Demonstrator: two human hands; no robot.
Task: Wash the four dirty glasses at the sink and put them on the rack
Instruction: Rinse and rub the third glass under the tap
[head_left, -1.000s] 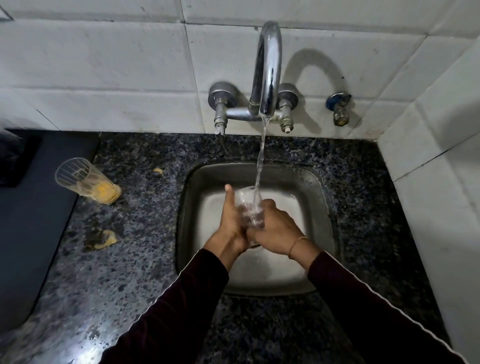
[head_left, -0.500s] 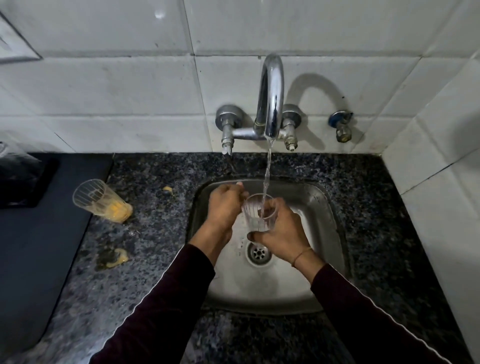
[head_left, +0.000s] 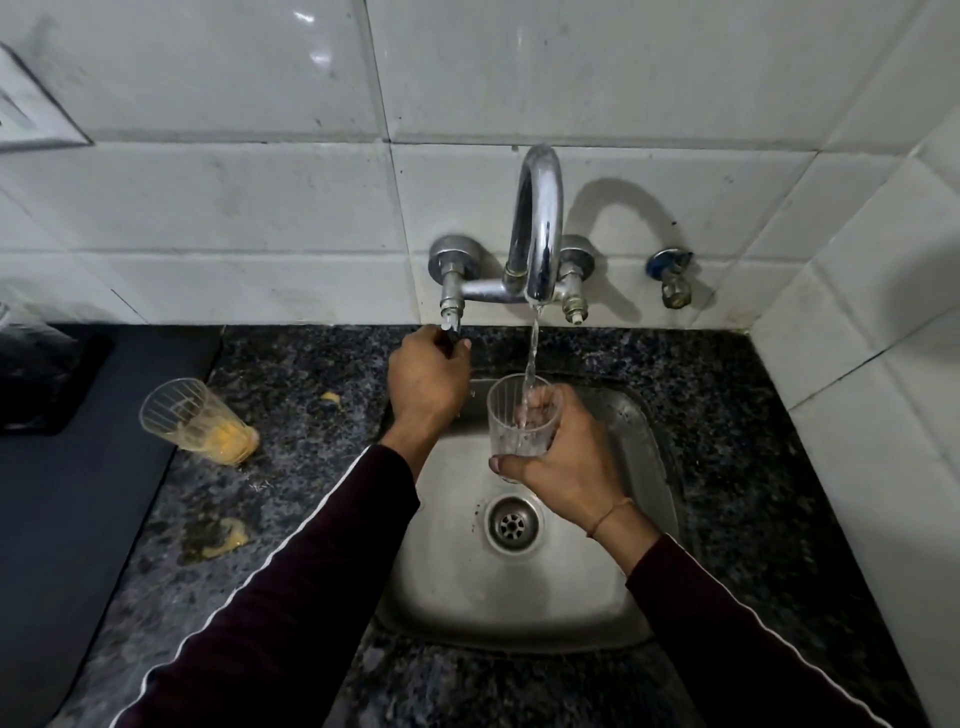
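The right hand (head_left: 563, 465) grips 1 clear glass (head_left: 519, 415) upright under the running tap (head_left: 537, 228) over the sink (head_left: 519, 597); the left hand (head_left: 427, 382) curls on the tap's handle. 1 dirty glass (head_left: 195, 421) lies on the surface at left, unwashed. No rack shows, so at least 2 glasses seem unfinished.

Two glasses are in sight: one clear glass (head_left: 521, 415) upright under the running water, and one dirty glass (head_left: 195, 421) lying on its side on the desk (head_left: 311, 467). Two hands: the left hand (head_left: 428, 382) and the right hand (head_left: 563, 457). One sink (head_left: 639, 441), one drain (head_left: 511, 522), one spout (head_left: 540, 223). Two yellow smears (head_left: 223, 540) lie on the desk, possibly a third small one.
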